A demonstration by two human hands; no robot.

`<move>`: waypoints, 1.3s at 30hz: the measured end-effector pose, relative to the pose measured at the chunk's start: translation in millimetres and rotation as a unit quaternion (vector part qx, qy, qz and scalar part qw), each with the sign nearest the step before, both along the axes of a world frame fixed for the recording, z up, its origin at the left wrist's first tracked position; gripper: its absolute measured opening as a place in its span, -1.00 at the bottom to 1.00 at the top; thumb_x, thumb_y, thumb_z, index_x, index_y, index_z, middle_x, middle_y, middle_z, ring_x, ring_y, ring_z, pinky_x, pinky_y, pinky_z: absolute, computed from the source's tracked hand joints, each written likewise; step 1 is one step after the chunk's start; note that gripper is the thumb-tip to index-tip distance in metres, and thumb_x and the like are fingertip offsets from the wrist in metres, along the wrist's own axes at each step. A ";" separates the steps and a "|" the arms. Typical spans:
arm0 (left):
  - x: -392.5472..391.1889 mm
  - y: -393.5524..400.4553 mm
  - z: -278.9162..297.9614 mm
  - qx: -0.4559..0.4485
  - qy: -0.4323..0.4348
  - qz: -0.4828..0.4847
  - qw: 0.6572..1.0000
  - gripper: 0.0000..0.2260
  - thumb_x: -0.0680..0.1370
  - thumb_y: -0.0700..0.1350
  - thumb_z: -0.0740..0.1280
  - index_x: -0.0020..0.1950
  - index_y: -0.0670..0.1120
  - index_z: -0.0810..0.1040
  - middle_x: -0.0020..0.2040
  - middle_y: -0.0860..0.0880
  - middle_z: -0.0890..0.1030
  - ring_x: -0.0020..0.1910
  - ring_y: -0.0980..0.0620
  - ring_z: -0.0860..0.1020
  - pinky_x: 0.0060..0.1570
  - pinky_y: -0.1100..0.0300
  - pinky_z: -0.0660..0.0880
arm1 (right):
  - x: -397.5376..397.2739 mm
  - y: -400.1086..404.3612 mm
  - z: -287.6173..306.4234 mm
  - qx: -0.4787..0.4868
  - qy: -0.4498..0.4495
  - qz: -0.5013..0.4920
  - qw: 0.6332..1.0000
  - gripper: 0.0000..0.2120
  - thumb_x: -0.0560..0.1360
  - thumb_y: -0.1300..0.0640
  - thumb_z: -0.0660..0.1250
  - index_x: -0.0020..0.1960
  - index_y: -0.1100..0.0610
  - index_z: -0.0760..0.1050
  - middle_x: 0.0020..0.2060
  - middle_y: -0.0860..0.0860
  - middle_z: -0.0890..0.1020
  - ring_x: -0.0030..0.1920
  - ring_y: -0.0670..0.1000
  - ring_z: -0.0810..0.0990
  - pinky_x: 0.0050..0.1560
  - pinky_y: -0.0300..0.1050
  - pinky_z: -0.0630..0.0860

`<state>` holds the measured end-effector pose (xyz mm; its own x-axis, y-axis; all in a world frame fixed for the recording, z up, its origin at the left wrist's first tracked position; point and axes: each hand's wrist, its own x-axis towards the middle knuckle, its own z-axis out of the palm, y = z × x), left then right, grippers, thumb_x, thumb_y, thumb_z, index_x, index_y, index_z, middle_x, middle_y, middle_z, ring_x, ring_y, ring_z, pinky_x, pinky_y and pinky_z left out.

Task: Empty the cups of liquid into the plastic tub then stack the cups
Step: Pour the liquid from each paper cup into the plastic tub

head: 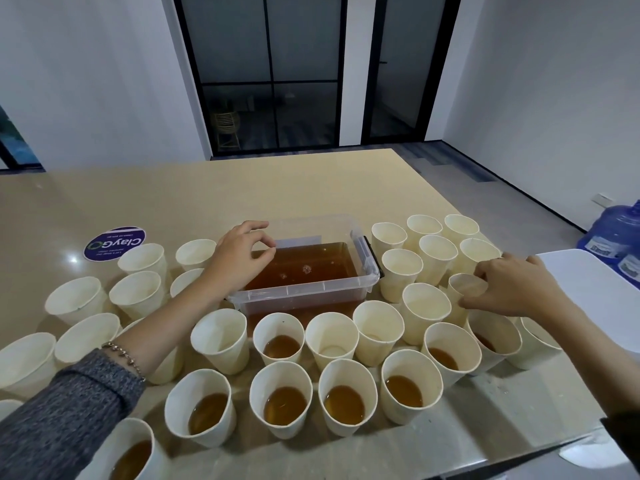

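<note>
One empty cup [465, 289] gripped in right hand [502, 284]; left hand [242, 254] loosely curled over tub [304, 289]

A clear plastic tub [304, 282] is set mid-table, roughly half filled with amber liquid [304, 268]. It is ringed by upright cream paper cups. Amber liquid is held in the 4 nearest cups [280, 398] of the front row; the cups at far right [438, 256] are seen empty.
</note>
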<state>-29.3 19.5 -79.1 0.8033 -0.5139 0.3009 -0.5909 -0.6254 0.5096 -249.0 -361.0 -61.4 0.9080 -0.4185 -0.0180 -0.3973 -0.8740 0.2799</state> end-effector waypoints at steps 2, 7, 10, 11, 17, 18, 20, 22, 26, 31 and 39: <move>0.2 0.4 0.1 -0.002 -0.001 -0.002 1.000 -0.94 0.56 -0.01 0.32 -0.05 0.10 0.60 0.37 0.07 0.46 0.34 0.01 0.41 0.37 -0.15 0.31 | 1.4 -0.6 -1.4 0.004 -0.012 0.000 1.000 -0.54 0.29 -0.43 0.21 -0.12 -0.07 0.50 -0.26 -0.13 0.55 -0.12 -0.04 0.41 -0.01 -0.04 0.37; 0.8 0.5 -0.2 -0.003 -0.001 -0.002 1.000 -0.94 0.56 0.00 0.32 -0.06 0.11 0.59 0.37 0.07 0.46 0.34 0.01 0.41 0.37 -0.17 0.31 | 3.8 -2.5 -3.5 0.033 -0.023 0.001 0.999 -0.54 0.28 -0.46 0.23 -0.11 -0.09 0.42 -0.22 -0.13 0.53 -0.11 -0.04 0.39 0.03 0.01 0.37; 0.5 -0.6 0.3 0.000 -0.002 0.000 1.000 -0.93 0.56 -0.01 0.32 -0.05 0.09 0.60 0.37 0.07 0.46 0.34 0.01 0.40 0.37 -0.15 0.31 | 4.6 -2.9 -1.7 0.024 -0.004 0.004 1.000 -0.43 0.22 -0.54 0.21 -0.03 -0.12 0.43 -0.16 -0.12 0.54 -0.08 -0.05 0.37 0.04 0.00 0.35; 0.4 -0.7 0.3 0.001 -0.002 -0.001 1.000 -0.93 0.56 -0.01 0.32 -0.05 0.08 0.60 0.37 0.06 0.46 0.34 0.01 0.41 0.38 -0.15 0.31 | 5.4 -2.3 -1.6 0.021 0.005 0.006 1.000 -0.40 0.22 -0.55 0.22 0.01 -0.12 0.45 -0.14 -0.12 0.54 -0.07 -0.05 0.36 0.05 -0.01 0.35; -0.1 0.5 0.6 0.000 0.001 0.001 1.000 -0.94 0.56 -0.01 0.32 -0.05 0.09 0.60 0.38 0.06 0.45 0.34 0.00 0.40 0.38 -0.15 0.31 | 9.4 -0.8 -0.3 0.060 0.004 0.006 0.998 -0.34 0.26 -0.59 0.16 0.03 -0.09 0.52 -0.15 -0.17 0.52 -0.08 -0.06 0.43 0.15 0.05 0.30; -0.3 0.6 0.3 -0.001 0.002 0.001 1.000 -0.94 0.56 -0.01 0.32 -0.05 0.10 0.59 0.38 0.06 0.45 0.35 0.00 0.40 0.38 -0.15 0.31 | 8.5 -2.3 1.9 0.091 -0.011 0.001 0.996 -0.36 0.29 -0.59 0.11 -0.03 -0.08 0.54 -0.15 -0.19 0.57 -0.08 -0.07 0.48 0.16 0.07 0.29; -0.3 0.5 0.1 -0.004 0.002 -0.001 1.000 -0.94 0.56 -0.02 0.32 -0.05 0.10 0.59 0.38 0.06 0.46 0.35 -0.01 0.40 0.38 -0.15 0.31 | 6.8 -6.0 7.8 0.132 -0.036 0.001 0.991 -0.43 0.40 -0.51 0.06 -0.09 -0.09 0.58 -0.14 -0.20 0.63 -0.07 -0.08 0.53 0.15 0.07 0.27; -0.4 0.4 0.4 -0.005 0.002 -0.002 1.000 -0.95 0.56 -0.02 0.32 -0.06 0.11 0.58 0.38 0.06 0.45 0.35 0.00 0.40 0.37 -0.16 0.31 | 6.2 -11.5 11.0 0.125 -0.046 0.013 0.991 -0.55 0.49 -0.40 0.12 -0.06 -0.10 0.60 -0.13 -0.19 0.65 -0.05 -0.05 0.55 0.12 0.02 0.27; -0.7 0.7 -0.4 -0.008 0.003 -0.006 1.000 -0.95 0.56 -0.02 0.33 -0.06 0.12 0.58 0.37 0.06 0.46 0.34 0.00 0.41 0.37 -0.17 0.31 | 9.0 -20.4 4.9 0.085 -0.051 0.037 0.994 -0.76 0.56 -0.13 0.25 -0.03 -0.06 0.64 -0.15 -0.14 0.67 -0.11 0.00 0.52 -0.02 -0.10 0.26; 0.4 1.4 -0.1 -0.007 0.004 -0.007 1.000 -0.94 0.56 -0.02 0.32 -0.07 0.12 0.58 0.37 0.07 0.46 0.34 0.00 0.41 0.37 -0.18 0.30 | 12.4 -23.2 1.2 0.052 -0.087 0.071 0.992 -0.85 0.57 0.02 0.29 -0.09 -0.03 0.63 -0.29 -0.09 0.58 -0.24 0.02 0.47 -0.11 -0.12 0.25; -0.3 1.0 0.5 -0.010 0.002 -0.008 1.000 -0.94 0.55 -0.03 0.33 -0.08 0.13 0.57 0.36 0.07 0.47 0.34 0.01 0.42 0.37 -0.16 0.29 | 17.0 -17.0 54.2 0.065 -0.209 0.099 0.971 -0.88 0.50 0.14 0.37 -0.20 0.10 0.62 -0.40 0.05 0.59 -0.33 0.15 0.45 -0.24 -0.06 0.41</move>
